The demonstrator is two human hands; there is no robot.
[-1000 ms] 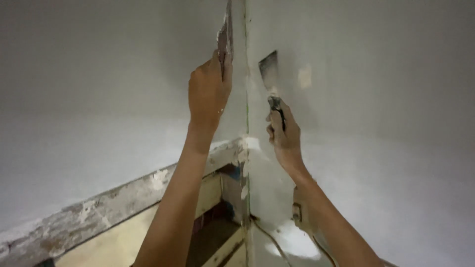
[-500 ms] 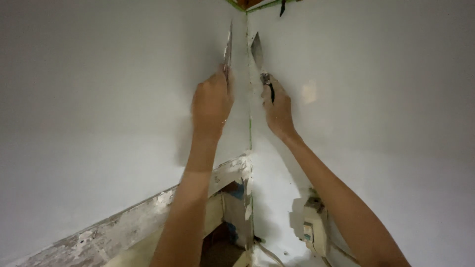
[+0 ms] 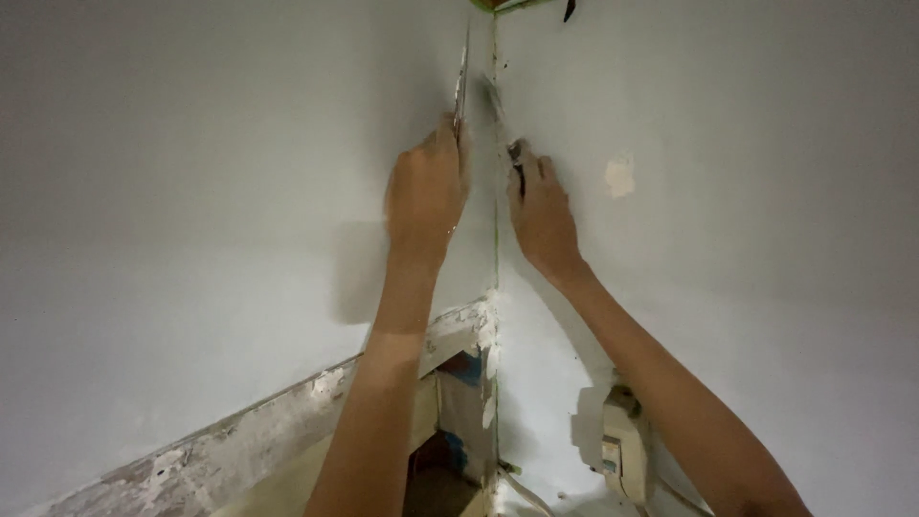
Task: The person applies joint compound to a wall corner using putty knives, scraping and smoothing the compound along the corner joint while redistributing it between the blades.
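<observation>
Two putty blades are worked at the inside wall corner [image 3: 496,239]. Wide scraper [image 3: 462,77] is held edge-on against the left wall, just beside the corner line, gripped in the left hand [image 3: 426,191], fingers closed round the handle. Narrow putty knife [image 3: 498,105] is laid on the right wall, touching the corner, clamped in the right hand [image 3: 541,215], fist closed on the dark handle. A filler patch [image 3: 619,177] is seen right of the hands. Paint-spattered timber beam [image 3: 239,431] and electrical box [image 3: 617,450] lie below.
</observation>
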